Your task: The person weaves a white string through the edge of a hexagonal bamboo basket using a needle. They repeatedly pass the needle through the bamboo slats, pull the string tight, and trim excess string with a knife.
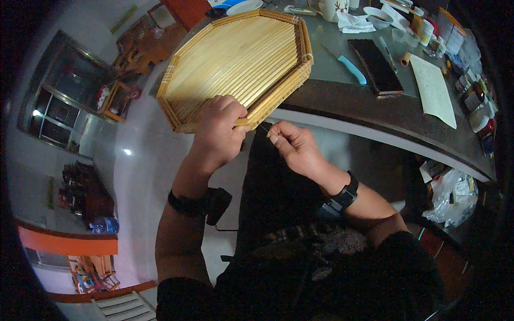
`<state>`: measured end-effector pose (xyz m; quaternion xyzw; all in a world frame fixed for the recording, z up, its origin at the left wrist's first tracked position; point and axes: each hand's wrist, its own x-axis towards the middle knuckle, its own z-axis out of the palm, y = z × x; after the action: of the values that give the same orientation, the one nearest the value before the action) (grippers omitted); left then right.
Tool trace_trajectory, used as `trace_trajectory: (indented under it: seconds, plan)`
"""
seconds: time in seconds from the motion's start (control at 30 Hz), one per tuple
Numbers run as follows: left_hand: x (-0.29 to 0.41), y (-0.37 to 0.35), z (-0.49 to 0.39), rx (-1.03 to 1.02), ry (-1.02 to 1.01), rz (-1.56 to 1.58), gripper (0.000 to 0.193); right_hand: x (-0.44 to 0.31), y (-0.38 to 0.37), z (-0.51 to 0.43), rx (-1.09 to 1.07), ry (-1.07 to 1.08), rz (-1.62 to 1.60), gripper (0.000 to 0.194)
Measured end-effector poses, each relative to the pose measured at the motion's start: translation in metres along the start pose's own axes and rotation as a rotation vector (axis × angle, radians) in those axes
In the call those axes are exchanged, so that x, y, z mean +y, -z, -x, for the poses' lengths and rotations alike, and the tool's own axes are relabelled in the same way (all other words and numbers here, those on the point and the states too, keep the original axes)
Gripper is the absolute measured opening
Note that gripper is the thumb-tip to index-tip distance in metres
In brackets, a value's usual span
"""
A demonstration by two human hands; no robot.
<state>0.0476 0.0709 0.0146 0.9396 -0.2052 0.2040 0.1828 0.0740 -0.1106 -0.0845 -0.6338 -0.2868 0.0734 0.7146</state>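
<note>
An octagonal tray of thin bamboo or reed sticks (237,52) is held tilted over the table's near edge, its raised rim bound at several corners with pale thread. My left hand (221,128) grips the near part of that rim, thumb at the outer side and fingers over the inside. Just right of it, my right hand (295,146) pinches a thin strand or needle (264,128) between thumb and index finger, close to the rim's lower corner. Which of the two it is cannot be told. The underside of the tray is hidden.
On the dark table (333,96) lie a knife with a light blue handle (352,70), a black phone (375,66), a pen (388,54) and a written paper sheet (433,90). Behind stand a bowl (378,17), a mug (332,10) and small bottles. A plastic bag (453,198) sits below right.
</note>
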Motion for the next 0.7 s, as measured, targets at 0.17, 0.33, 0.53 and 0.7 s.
trace_trajectory:
  seconds: [0.17,0.33,0.53,0.7]
  plan:
    - [0.0067,-0.0025,0.0065,0.078,0.009,-0.06,0.021,0.006,-0.0034,-0.0018,0.007,0.081,-0.014,0.004]
    - [0.0092,-0.003,0.0086,0.133,0.018,-0.041,0.023,0.0036,-0.0001,-0.0014,0.013,0.096,0.016,0.004]
    - [0.0074,-0.0073,0.0073,0.16,-0.013,-0.075,0.021,0.003,-0.0011,-0.0013,-0.001,0.082,0.001,0.004]
    - [0.0073,-0.0085,0.0048,0.159,-0.039,-0.107,0.019,0.0057,-0.0041,-0.0025,0.041,0.114,0.023,0.005]
